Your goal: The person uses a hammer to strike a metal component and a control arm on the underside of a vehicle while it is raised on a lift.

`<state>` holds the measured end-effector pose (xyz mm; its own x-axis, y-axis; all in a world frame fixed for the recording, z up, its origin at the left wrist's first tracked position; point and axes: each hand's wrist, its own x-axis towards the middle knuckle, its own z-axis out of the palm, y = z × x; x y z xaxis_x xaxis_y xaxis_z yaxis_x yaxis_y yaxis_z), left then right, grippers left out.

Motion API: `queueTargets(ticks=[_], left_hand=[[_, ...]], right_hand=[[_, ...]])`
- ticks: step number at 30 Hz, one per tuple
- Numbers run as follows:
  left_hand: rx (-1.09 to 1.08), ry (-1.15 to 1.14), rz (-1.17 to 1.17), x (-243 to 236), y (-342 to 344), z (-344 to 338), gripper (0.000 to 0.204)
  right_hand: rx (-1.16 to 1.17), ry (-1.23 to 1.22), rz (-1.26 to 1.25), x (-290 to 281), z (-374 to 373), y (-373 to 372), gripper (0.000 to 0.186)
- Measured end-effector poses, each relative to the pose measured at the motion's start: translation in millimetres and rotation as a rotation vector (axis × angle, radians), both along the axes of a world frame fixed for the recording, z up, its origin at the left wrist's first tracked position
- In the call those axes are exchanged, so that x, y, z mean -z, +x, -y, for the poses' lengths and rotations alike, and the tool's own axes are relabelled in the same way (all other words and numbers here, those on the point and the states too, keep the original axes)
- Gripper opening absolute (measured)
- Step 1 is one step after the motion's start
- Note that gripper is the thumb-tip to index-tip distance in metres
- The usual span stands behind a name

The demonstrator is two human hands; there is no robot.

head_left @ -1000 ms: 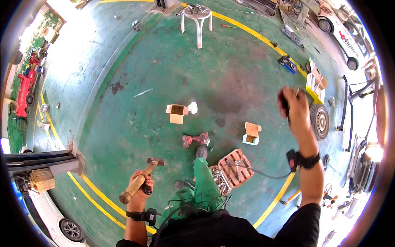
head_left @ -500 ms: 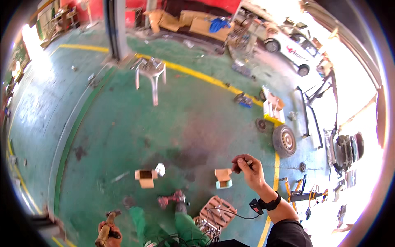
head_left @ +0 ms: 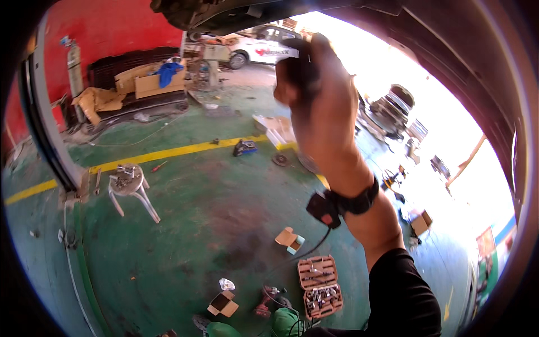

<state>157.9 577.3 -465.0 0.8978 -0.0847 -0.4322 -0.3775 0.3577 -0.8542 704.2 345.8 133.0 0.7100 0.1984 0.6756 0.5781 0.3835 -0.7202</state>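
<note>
My right hand (head_left: 323,106) is raised high in front of me, close beneath the dark underside of a vehicle (head_left: 230,17). Its fingers are curled, and a dark shape shows among them. Motion blur hides what that is. A black strap with a small box (head_left: 324,209) and a cable sits round this wrist. My left hand is out of sight; only a small brownish sliver shows at the lower edge, too little to identify. Below, by my green-trousered legs, lie a red cordless power tool (head_left: 263,306) and an open brown socket case (head_left: 336,271).
Two open cardboard boxes, one brown (head_left: 227,308) and one with pale blue (head_left: 291,240), lie on the green floor. At left stands a white stool (head_left: 147,206) with metal parts, near a post (head_left: 48,123). A blue-and-black part (head_left: 245,147) sits by the yellow line.
My right hand has risen toward the vehicle underside, which has come into view above. My left hand, with its hammer, has dropped out of the picture. The view has tilted up and turned right.
</note>
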Motion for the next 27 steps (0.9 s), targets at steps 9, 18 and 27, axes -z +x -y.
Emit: queueTargets(ticks=[9,18,27], left_hand=[[0.481,1.085,-0.338,-78,98,-64,0.015],[1.168,3.187,-0.912,-115,48,-37,0.018],[1.138,3.154,-0.970,-106,16,-6,0.022]], right_hand=[[-0.271,0.284,0.079,-114,-32,-15,0.015],[-0.303,0.460,-0.088,-155,-84,6,0.024],[-0.435,0.408,-0.185,-140,-83,12,0.020]])
